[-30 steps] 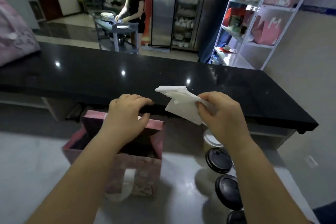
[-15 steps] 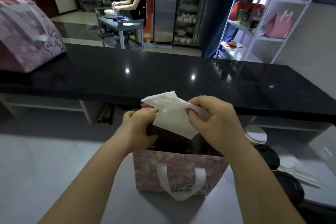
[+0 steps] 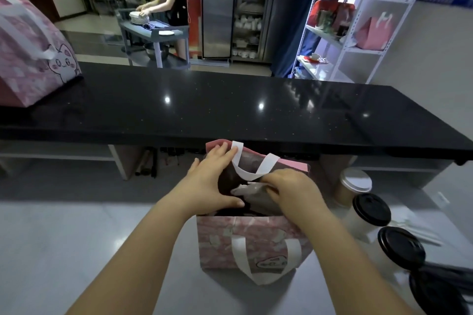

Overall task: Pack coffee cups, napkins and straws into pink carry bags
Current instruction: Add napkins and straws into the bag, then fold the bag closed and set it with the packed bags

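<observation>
Head view: right hand (image 3: 289, 190) pinches a crumpled white paper napkin (image 3: 247, 190) just inside the pink printed carry bag (image 3: 256, 245); left hand (image 3: 212, 181), fingers spread straight, props its mouth wide. Right of the right hand stand lidded paper coffee cups (image 3: 371, 209). If the left hand slackens, the soft wall could fold and snag the napkin.

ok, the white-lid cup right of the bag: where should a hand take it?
Probably around the side wall below the lid of the white-lid cup, coming from the bag side: it stands upright, and a black-lid cup crowds its near side.
</observation>
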